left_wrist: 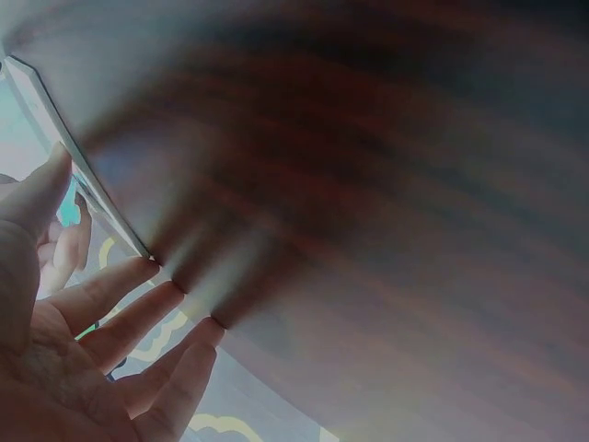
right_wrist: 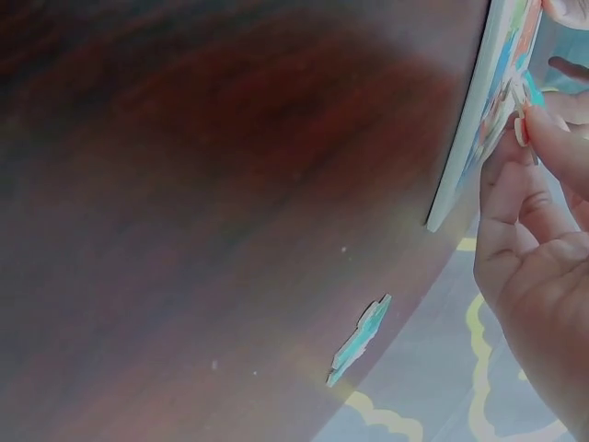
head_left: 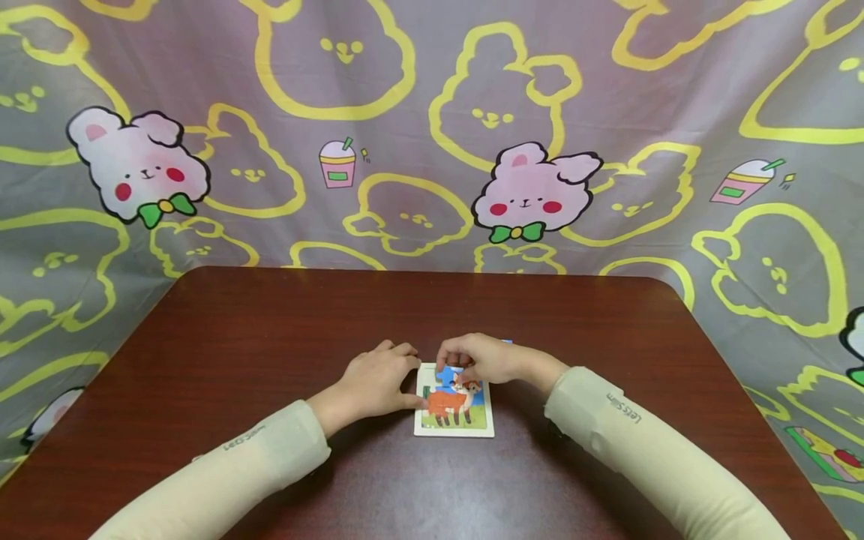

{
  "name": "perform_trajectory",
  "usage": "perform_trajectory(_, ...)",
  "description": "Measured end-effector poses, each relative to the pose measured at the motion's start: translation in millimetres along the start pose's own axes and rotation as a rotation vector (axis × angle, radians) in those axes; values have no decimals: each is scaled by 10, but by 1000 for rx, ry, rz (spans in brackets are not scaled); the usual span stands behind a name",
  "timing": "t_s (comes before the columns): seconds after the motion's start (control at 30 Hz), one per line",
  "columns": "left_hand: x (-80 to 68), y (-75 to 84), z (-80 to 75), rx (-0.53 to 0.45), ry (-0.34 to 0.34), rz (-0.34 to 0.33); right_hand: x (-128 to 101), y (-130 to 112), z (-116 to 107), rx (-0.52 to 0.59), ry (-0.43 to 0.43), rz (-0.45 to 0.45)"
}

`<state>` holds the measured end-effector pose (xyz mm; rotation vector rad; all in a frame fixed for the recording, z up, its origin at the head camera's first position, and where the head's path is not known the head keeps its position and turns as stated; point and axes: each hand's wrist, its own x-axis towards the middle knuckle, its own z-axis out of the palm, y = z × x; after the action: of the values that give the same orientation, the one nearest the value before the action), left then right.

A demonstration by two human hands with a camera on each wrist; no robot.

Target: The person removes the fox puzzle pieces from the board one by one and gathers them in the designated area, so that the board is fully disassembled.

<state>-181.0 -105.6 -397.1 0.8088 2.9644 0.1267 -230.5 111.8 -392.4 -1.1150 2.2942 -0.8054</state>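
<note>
A small jigsaw puzzle board with a pale frame lies on the table, showing an orange-and-white animal on grass against blue. My right hand is over its upper part, pinching a blue puzzle piece between thumb and fingers. In the right wrist view that puzzle piece appears edge-on, tilted and close to the board; whether it touches cannot be told. At the board's left side is my left hand, fingers extended. Its thumb touches the frame, while the fingertips rest at the corner and on the table.
Beyond my right hand, a loose blue puzzle piece lies flat on the table, mostly hidden by the hand in the head view. The dark red-brown table ends at a patterned curtain behind and at the sides.
</note>
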Motion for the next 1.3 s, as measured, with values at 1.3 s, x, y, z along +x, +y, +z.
perform_trajectory(1.3, -5, 10, 3, 2, 16, 1, -237, 109, -134, 25, 55, 20)
